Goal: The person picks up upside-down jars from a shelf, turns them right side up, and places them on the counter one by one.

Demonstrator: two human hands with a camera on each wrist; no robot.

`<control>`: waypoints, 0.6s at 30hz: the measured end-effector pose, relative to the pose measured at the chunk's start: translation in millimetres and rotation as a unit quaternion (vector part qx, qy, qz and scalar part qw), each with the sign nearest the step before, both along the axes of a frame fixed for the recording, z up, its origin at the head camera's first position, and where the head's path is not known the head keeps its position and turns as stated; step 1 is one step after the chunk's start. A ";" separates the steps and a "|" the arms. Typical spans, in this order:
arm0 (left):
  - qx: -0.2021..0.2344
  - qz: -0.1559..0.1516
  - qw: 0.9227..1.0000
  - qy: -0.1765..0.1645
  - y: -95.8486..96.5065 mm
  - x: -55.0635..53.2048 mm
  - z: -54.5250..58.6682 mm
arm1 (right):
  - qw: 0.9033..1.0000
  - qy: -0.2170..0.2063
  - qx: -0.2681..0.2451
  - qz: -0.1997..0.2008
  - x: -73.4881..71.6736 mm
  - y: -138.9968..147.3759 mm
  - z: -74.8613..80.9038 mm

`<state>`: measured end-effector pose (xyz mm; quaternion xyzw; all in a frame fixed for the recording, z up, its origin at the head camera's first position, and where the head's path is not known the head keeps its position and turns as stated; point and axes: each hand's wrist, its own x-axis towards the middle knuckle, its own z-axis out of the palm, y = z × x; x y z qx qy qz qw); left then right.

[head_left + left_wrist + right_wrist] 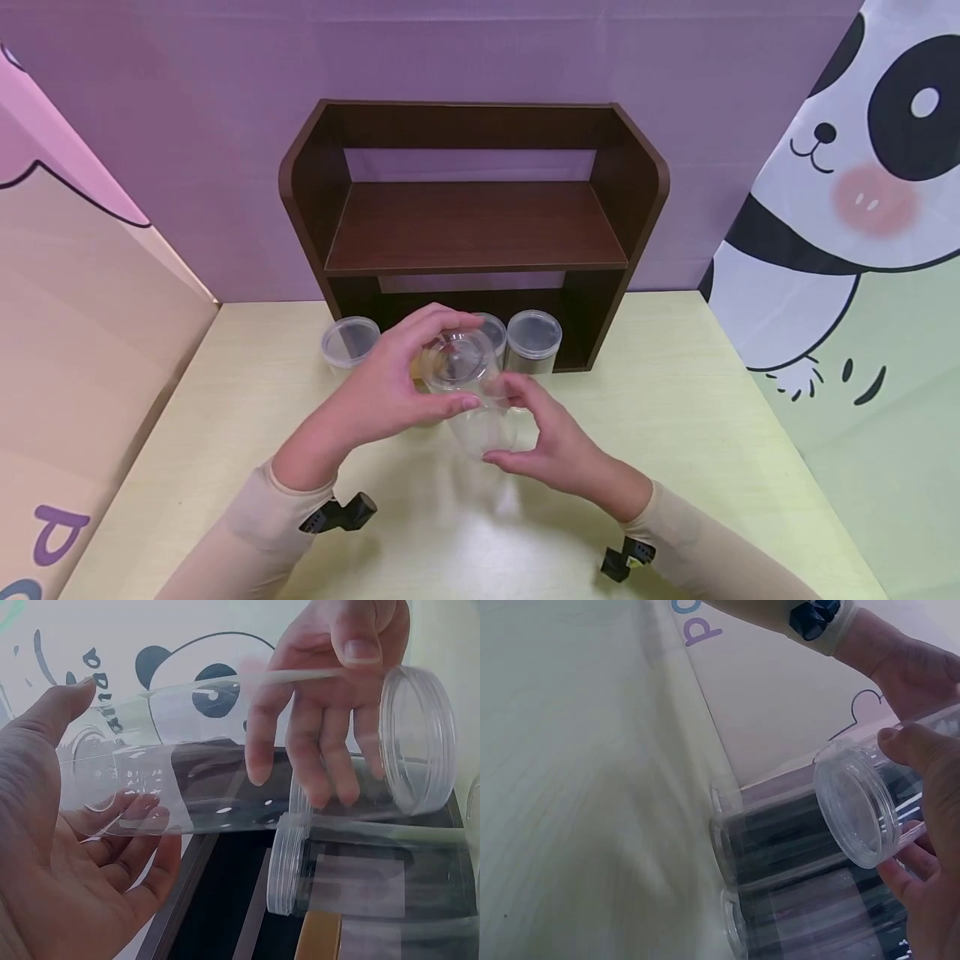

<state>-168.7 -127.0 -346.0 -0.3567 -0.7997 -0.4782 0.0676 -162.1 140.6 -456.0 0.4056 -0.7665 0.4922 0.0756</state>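
A tall clear plastic jar (pixel 459 358) is held above the table in front of the rack, upside down. Its round base faces up and its clear screw lid (pixel 420 742) points down. My left hand (pixel 382 383) grips the base end between thumb and fingers. Lower down, my right hand (pixel 558 437) holds the jar near the lid, its thumb on one side and fingers on the other, as the right wrist view also shows. The jar looks see-through, with nothing visible inside.
A dark brown two-tier wooden rack (pixel 480 225) stands against the purple backdrop. Before it stand several lidded clear jars, one at the left (pixel 351 340) and another at the right (pixel 534 335). Something orange-brown (pixel 319 937) is partly hidden behind my left hand.
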 end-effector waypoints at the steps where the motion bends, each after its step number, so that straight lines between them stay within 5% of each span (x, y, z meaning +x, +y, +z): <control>1: -0.003 0.002 1.000 -0.001 -1.6 0.0 0.0 | 1.000 0.009 0.000 0.001 -0.9 1.2 -0.6; 7: -0.018 0.014 1.000 0.001 -14.3 -1.0 0.7 | 0.998 0.060 -0.002 0.002 -5.8 13.6 3.6; 18: -0.052 -0.004 0.998 -0.022 -50.0 -5.3 -7.0 | 0.999 0.043 -0.012 0.029 -11.4 37.6 25.3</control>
